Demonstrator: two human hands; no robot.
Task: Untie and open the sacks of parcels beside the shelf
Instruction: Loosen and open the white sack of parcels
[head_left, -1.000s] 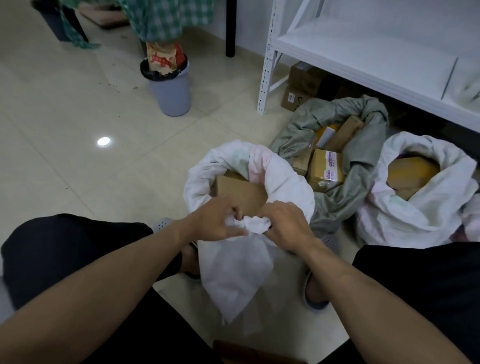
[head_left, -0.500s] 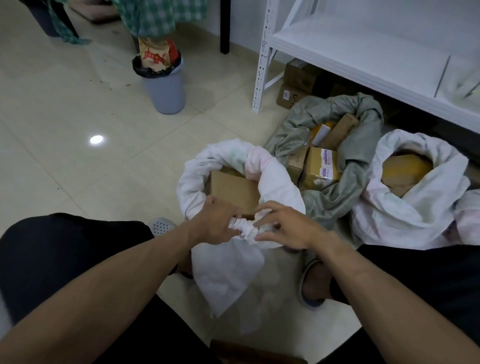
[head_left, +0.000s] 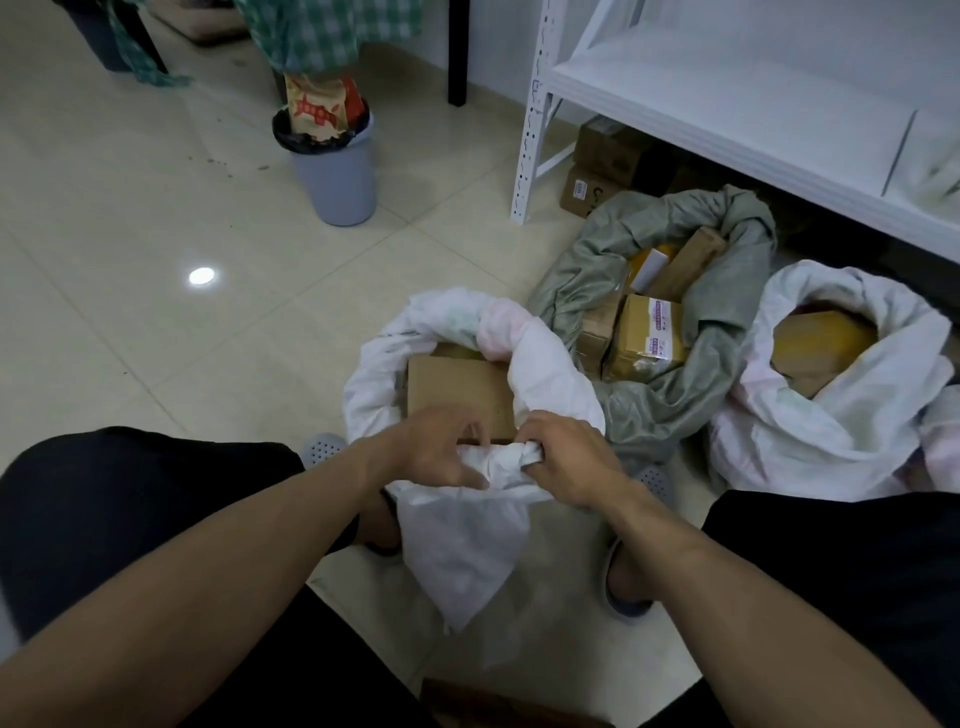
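Observation:
A white sack (head_left: 545, 374) stands open on the floor between my knees, its rim rolled down around a brown cardboard box (head_left: 457, 387). My left hand (head_left: 436, 447) and my right hand (head_left: 569, 457) both grip the bunched near edge of the sack's rim, fingers curled into the white cloth. Behind it lies a grey-green sack (head_left: 582, 275), open, with several taped parcels (head_left: 644, 338) inside. To the right sits another white sack (head_left: 852, 431), open too, showing a yellow-brown parcel (head_left: 821, 343).
A white metal shelf (head_left: 727, 98) runs along the back right, with cardboard boxes (head_left: 602, 156) on the floor under it. A grey bin (head_left: 337, 176) with a black liner stands at the back. Bare tiled floor (head_left: 156, 322) lies to the left.
Both hands have kept working the near rim of the white sack; my right hand, which had its fingers spread half a second ago, now grips the bunched cloth again.

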